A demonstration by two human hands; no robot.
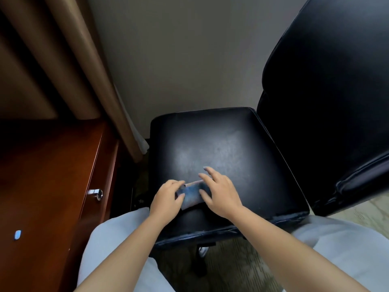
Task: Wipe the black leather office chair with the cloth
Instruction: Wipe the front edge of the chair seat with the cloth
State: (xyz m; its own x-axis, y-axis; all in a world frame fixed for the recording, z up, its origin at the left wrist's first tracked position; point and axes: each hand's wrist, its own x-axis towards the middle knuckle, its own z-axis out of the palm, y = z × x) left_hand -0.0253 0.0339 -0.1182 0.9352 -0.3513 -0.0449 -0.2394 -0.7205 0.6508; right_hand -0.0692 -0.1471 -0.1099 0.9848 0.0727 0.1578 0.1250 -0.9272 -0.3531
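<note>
The black leather office chair [223, 148] fills the middle of the view, its seat toward me and its tall backrest [328, 85] rising on the right. A small folded blue-grey cloth [192, 194] lies on the seat's near part. My left hand [166, 202] pinches the cloth's left end between thumb and curled fingers. My right hand [221, 191] rests over the cloth's right end with its fingers spread and nearly straight, the thumb lying on the cloth.
A reddish wooden desk [46, 175] with a drawer and metal knob [97, 193] stands close on the left. Brown curtains [69, 66] hang behind it. A grey wall is at the back. Carpet [235, 264] shows beneath the seat, between my light trousers.
</note>
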